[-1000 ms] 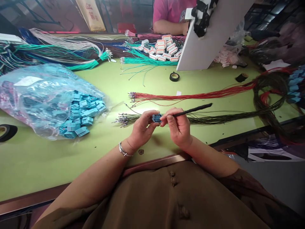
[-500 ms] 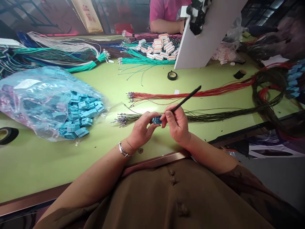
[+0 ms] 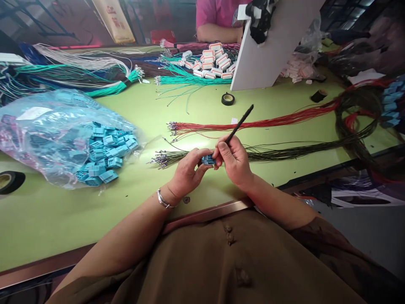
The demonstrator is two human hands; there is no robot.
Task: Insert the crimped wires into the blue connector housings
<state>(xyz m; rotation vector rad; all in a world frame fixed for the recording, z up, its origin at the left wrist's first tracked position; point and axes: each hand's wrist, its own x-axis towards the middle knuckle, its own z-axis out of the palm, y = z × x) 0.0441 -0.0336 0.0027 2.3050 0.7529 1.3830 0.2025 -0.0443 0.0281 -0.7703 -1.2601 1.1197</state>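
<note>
Between the thumb and fingers of my left hand (image 3: pixel 190 169) is a small blue connector housing (image 3: pixel 208 160), its face of dark openings turned up. My right hand (image 3: pixel 233 161) grips a thin black rod-shaped tool (image 3: pixel 241 122) like a pen, its upper end slanting up and to the right. The fingertips of that hand meet the connector's right side, and the tool's lower end is hidden among them. Under and behind both hands runs a bundle of dark wires (image 3: pixel 284 152), with metal terminals (image 3: pixel 160 159) at its left end. Red wires (image 3: pixel 253 124) lie farther back.
A clear plastic bag (image 3: pixel 41 139) of blue connectors (image 3: pixel 106 154) lies at left, near a black tape roll (image 3: pixel 12 181). Another tape roll (image 3: pixel 228 99) sits behind the red wires. White connectors (image 3: pixel 213 63) and a leaning white panel (image 3: pixel 272 50) stand before a person (image 3: pixel 218 21).
The black tool in my right hand has tilted more upright, its top swinging left. My right hand has rolled slightly with it. My left hand still holds the connector in the same place.
</note>
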